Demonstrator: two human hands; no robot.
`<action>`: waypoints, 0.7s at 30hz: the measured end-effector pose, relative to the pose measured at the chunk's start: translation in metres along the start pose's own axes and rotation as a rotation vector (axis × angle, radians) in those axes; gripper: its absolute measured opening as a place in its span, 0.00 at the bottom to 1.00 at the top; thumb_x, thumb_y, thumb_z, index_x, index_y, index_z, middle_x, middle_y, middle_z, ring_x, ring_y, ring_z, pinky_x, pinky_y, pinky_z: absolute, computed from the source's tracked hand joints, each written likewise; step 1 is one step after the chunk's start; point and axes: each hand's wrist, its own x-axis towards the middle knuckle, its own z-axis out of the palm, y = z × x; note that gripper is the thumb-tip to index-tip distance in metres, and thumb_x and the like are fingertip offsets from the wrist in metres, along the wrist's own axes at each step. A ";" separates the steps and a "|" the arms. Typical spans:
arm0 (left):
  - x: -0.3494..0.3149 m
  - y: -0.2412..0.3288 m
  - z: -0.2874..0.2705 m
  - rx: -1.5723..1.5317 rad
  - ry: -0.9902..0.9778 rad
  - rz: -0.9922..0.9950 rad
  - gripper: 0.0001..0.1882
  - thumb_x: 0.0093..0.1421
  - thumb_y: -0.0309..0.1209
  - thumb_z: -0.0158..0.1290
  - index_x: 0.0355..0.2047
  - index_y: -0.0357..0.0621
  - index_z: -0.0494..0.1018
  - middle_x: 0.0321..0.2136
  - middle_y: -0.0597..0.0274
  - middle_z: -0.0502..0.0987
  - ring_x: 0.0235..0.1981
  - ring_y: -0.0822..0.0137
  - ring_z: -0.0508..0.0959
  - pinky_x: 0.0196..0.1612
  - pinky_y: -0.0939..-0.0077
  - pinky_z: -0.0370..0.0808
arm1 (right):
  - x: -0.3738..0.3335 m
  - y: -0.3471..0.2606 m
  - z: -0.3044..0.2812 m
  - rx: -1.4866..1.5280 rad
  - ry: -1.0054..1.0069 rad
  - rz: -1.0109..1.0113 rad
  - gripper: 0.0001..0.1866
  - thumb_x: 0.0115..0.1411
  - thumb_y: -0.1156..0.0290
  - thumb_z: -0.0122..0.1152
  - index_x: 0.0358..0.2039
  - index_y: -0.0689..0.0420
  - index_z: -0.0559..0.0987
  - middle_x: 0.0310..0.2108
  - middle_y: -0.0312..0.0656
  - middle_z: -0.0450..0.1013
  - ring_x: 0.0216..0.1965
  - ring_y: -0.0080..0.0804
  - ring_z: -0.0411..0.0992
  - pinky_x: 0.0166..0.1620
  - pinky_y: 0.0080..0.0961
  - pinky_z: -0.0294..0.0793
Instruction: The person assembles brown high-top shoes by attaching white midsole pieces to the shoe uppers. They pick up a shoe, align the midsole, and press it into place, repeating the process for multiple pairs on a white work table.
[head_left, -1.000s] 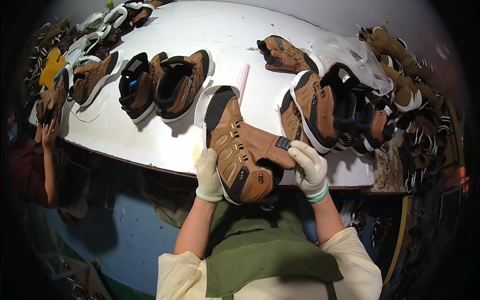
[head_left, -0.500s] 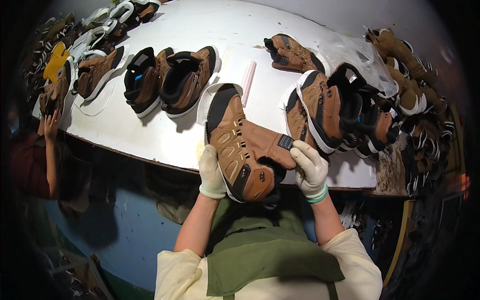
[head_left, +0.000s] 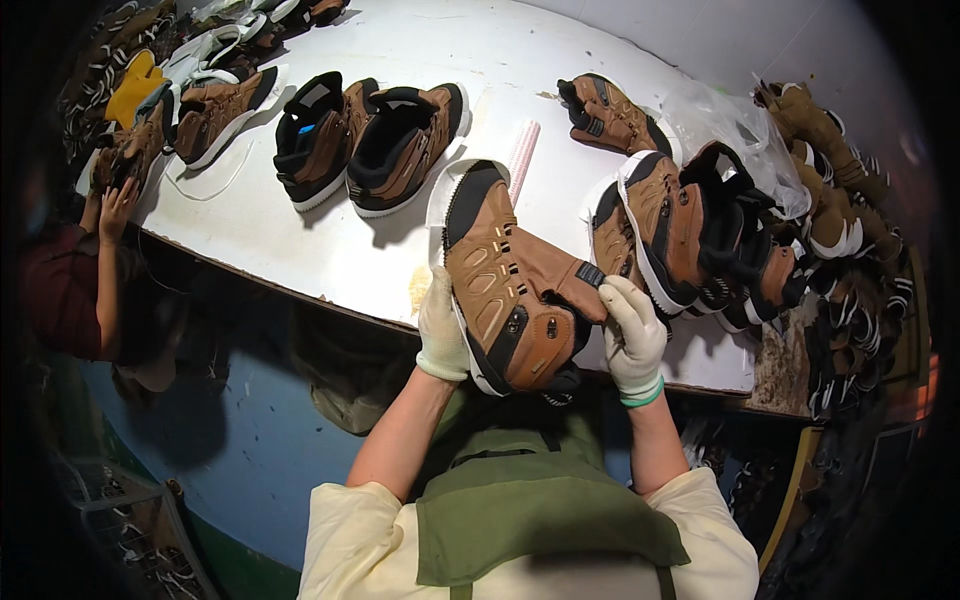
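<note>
A brown hiking boot [head_left: 487,275] with a black toe cap and white sole edge is held up over the table's front edge, toe pointing away from me. My left hand [head_left: 443,330], in a white glove, grips it along the sole on its left side. With gloved fingertips my right hand [head_left: 633,330] pinches the end of the boot's brown tongue [head_left: 560,268], which is pulled out to the right and has a dark label. A thin whitish flap [head_left: 452,188] sticks out around the toe. The boot's far sole is hidden.
On the white table [head_left: 440,50], two boots [head_left: 400,150] stand left of centre and a clustered group [head_left: 670,220] sits to the right. One boot [head_left: 612,112] lies farther back beside clear plastic [head_left: 715,125]. Brown shoes pile up [head_left: 825,180] at far right. A co-worker's hand [head_left: 118,205] touches shoes at left.
The table and everything on it have shifted slightly right in view. Both hands keep the same hold on the boot and its tongue.
</note>
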 end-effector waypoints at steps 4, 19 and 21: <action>0.003 -0.002 0.000 -0.050 0.018 -0.011 0.29 0.72 0.48 0.32 0.56 0.35 0.66 0.48 0.53 0.75 0.45 0.64 0.78 0.47 0.71 0.78 | 0.003 -0.002 -0.002 -0.003 0.001 0.015 0.28 0.44 0.87 0.58 0.48 0.54 0.79 0.45 0.46 0.76 0.32 0.41 0.78 0.32 0.27 0.79; 0.018 0.004 -0.006 0.185 0.269 0.117 0.13 0.64 0.34 0.46 0.34 0.36 0.75 0.32 0.63 0.75 0.36 0.72 0.74 0.42 0.77 0.71 | 0.026 0.002 -0.015 0.255 -0.208 0.266 0.21 0.52 0.86 0.59 0.48 0.58 0.77 0.45 0.42 0.74 0.27 0.24 0.70 0.32 0.18 0.71; 0.018 0.008 0.005 0.119 0.288 0.073 0.12 0.64 0.33 0.46 0.35 0.36 0.75 0.32 0.63 0.75 0.36 0.71 0.74 0.43 0.77 0.71 | 0.034 -0.001 -0.026 0.322 -0.305 0.350 0.20 0.53 0.86 0.58 0.48 0.61 0.77 0.45 0.41 0.73 0.29 0.21 0.68 0.34 0.17 0.70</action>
